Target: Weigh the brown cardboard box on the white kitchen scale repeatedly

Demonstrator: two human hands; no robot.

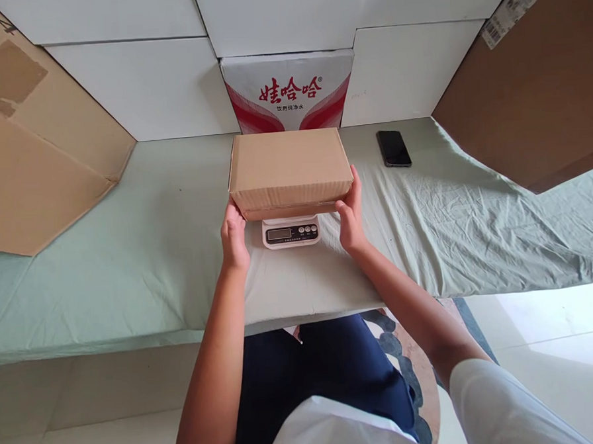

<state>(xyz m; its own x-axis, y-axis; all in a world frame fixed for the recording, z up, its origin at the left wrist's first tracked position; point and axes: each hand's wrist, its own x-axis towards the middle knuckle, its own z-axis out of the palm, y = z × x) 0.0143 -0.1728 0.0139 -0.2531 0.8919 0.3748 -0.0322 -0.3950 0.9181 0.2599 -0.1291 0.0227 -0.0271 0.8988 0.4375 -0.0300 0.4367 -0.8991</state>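
The surface (129,257) runs wide in front of the person, draped in a pale green sheet that hangs over its near edge, so everything on it sits on soft, slightly wrinkled cloth. Well off to the left of the hands a big flattened cardboard sheet (34,149) leans against the white wall, and another large brown cardboard panel (532,84) leans in on the far right, both kept out of the working middle. Straight beyond the hands, against the wall, stands a white and red bottled-water carton (288,93) with its printed face turned this way.

Between the hands is the closed cardboard box (290,169), lying flat and square to the person, sitting over the platform of the kitchen scale (291,232). Whether its full weight already rests there I cannot tell. It covers most of the scale, leaving only the display and buttons peeking out on the near side, where they can be read.

The left hand (234,237) presses on the box's near left corner and the right hand (350,216) cups its right end, fingers up along the side, steadying it on a platform smaller than itself. Both hands hold the box from opposite sides.

Beyond the right hand, apart from it, a dark smartphone (393,148) lies face up.
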